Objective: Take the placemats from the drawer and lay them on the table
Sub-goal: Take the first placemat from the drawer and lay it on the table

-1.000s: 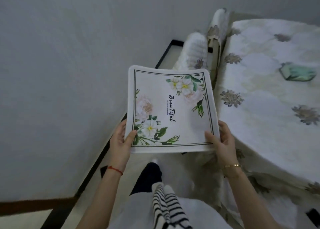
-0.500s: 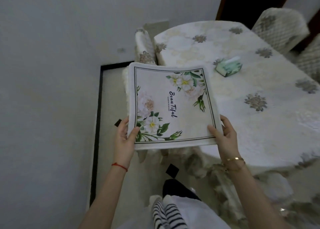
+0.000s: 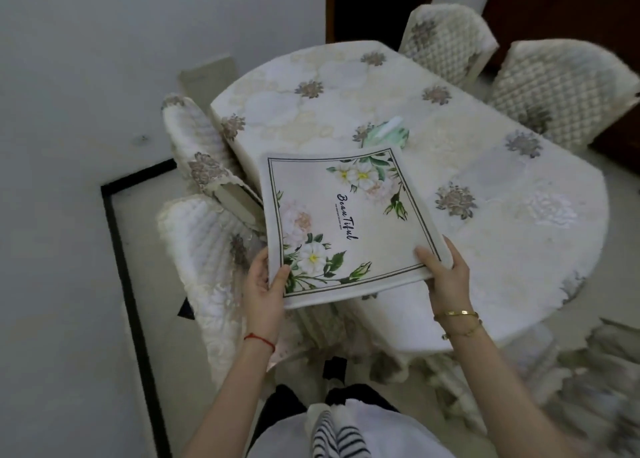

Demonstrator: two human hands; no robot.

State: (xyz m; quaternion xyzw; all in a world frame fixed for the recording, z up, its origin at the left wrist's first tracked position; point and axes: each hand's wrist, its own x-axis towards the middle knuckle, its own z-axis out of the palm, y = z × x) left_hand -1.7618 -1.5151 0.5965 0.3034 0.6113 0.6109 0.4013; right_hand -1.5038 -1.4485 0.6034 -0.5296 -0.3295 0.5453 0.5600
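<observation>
Dim, flat, cool indoor light; soft shadows, wide-angle bending and blur toward the edges.

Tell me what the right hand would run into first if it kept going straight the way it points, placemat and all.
Likely the green tissue pack on the table. The right hand points up-left along the placemat, whose far edge sits just short of the pack; height above the table is unclear.
</observation>
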